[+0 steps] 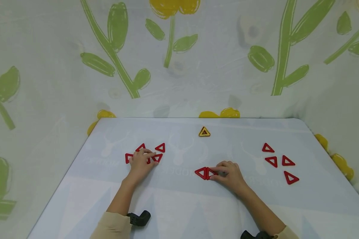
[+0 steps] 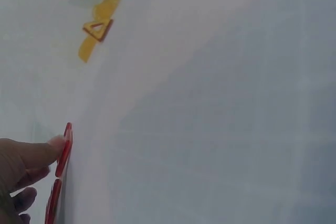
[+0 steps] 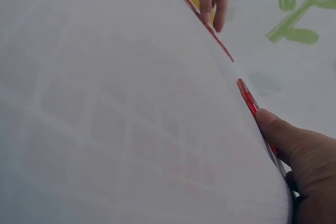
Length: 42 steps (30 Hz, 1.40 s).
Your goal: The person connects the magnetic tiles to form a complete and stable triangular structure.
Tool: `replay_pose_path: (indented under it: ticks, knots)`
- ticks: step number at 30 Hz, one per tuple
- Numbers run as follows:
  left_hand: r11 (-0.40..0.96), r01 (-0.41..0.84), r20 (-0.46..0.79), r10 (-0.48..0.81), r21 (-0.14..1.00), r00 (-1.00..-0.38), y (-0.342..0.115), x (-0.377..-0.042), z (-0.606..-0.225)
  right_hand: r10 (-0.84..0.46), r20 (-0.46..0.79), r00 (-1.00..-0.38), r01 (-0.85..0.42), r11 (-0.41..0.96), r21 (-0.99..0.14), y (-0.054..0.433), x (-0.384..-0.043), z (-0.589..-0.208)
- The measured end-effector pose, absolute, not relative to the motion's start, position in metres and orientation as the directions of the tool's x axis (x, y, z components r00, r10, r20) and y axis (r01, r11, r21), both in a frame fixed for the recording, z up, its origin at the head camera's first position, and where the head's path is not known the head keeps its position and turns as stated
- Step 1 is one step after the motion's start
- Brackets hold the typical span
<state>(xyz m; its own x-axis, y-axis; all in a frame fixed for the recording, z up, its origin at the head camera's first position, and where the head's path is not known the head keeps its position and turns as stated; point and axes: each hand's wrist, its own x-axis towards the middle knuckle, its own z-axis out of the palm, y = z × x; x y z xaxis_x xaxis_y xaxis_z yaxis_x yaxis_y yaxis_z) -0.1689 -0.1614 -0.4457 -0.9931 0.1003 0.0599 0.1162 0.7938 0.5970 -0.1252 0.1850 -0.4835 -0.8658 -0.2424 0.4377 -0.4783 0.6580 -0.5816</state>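
Note:
On the left of the table, my left hand (image 1: pixel 141 164) is over a group of red triangle frames. Its thumb and forefinger pinch one red triangle frame (image 1: pixel 159 158) at its edges. The left wrist view shows the thumb tip against a red triangle (image 2: pixel 64 150). Other triangles there are partly hidden by the hand. Near the middle, my right hand (image 1: pixel 228 174) pinches a red triangle frame (image 1: pixel 208 173) between thumb and fingers. That piece lies side by side with another red triangle (image 1: pixel 200 173), their edges touching or nearly so.
A yellow triangle (image 1: pixel 204 131) with a dark centre lies near the table's far edge. Several loose red triangles (image 1: pixel 288 160) are spread on the right. Behind the pale table (image 1: pixel 179 199) hangs a white sheet (image 1: pixel 209 83) printed with green leaves and yellow flowers.

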Motion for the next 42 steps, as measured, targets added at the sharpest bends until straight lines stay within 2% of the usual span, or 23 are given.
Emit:
replay_pose_path:
  ticks: [10,19,28,37,42]
  knots:
    - [0.823,0.197,0.128,0.151,0.533,-0.98,-0.158,-0.169,-0.449,-0.248,0.427,-0.87,-0.474,0.66,-0.583,0.184,-0.124,-0.481]
    - [0.816,0.18,0.086,0.159,0.55,-0.984,-0.144,-0.165,-0.448,-0.25,0.424,-0.871,-0.472,0.665,-0.579,0.186,-0.124,-0.482]
    - [0.819,0.227,0.08,0.218,0.526,-0.973,-0.133,-0.158,-0.451,-0.267,0.445,-0.855,-0.499,0.657,-0.565,0.187,-0.125,-0.483]
    - [0.806,0.259,0.108,0.239,0.533,-0.965,-0.125,-0.151,-0.457,-0.262,0.402,-0.878,-0.466,0.66,-0.589,0.186,-0.126,-0.482]
    - [0.819,0.309,0.116,0.29,0.483,-0.95,-0.117,-0.147,-0.457,-0.257,0.426,-0.867,-0.48,0.66,-0.579,0.187,-0.124,-0.483]
